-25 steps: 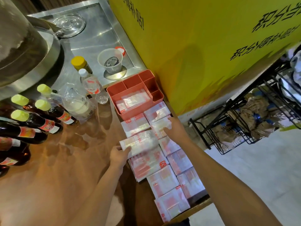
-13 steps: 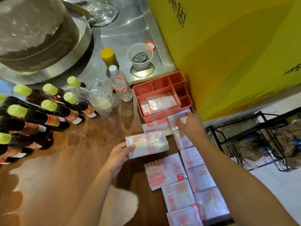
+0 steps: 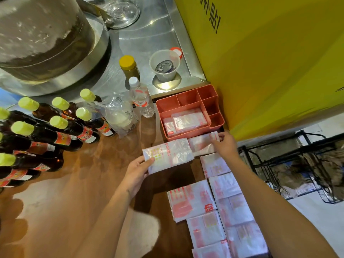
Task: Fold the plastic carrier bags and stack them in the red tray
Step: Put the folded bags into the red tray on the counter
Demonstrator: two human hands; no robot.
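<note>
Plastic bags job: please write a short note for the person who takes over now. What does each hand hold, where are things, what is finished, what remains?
Left hand: holds a folded bag by its near end, above the wooden counter, just in front of the red tray.
Right hand: fingers on another folded bag lying against the tray's front wall.
Done: a few folded bags already lie in the tray's large compartment.
Left: put these two in, then the row of bags lying along the counter's right edge.
</note>
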